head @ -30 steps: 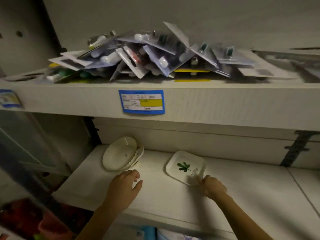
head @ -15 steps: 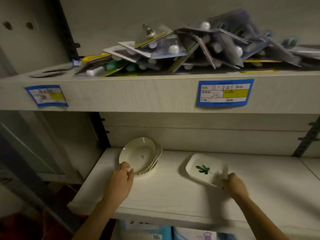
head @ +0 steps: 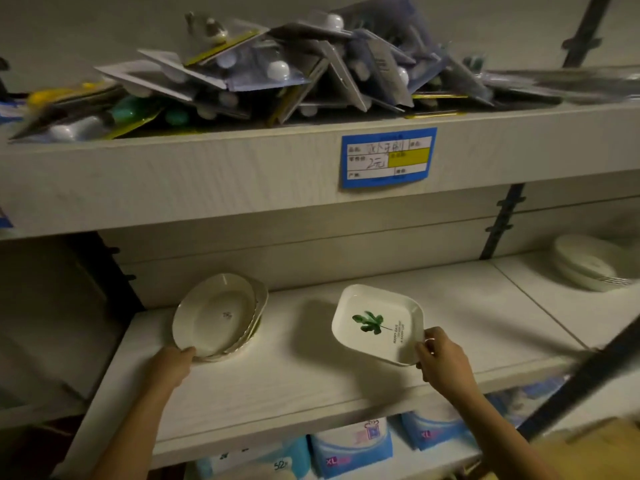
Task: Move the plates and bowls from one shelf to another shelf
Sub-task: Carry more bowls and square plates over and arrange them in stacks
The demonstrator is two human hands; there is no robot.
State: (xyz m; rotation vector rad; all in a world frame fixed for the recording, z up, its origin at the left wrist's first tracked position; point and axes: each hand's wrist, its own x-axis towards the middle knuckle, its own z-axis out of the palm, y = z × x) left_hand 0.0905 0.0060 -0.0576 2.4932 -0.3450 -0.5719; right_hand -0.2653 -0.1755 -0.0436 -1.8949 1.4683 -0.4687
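The step in hand looks like the pick-up: both hands are on crockery on the pale wood-grain shelf board (head: 311, 386), and nothing has been carried off yet.

Straight below the blue price label (head: 388, 157), the square white plate with a green leaf print (head: 377, 323) is held at its near right corner by the right hand (head: 446, 362). The thumb and curled fingers pinch the rim there. The plate seems tipped and raised off the board, judging by the shadow on its left.

Down and well left of the label, the stack of round cream bowls (head: 218, 317) leans tilted towards the back panel. The left hand (head: 175, 363) grips its near rim. The thumb lies on the edge and the other fingers are hidden underneath.

Far right of the label and a little lower, past the dark bracket, a pile of white round plates (head: 588, 265) sits on the neighbouring board. I would guess that is where these go.

Next, each hand needs a firm hold. The left must get under the whole stack so the bowls do not slide apart. Then both lift clear and swing right, keeping the dishes level.
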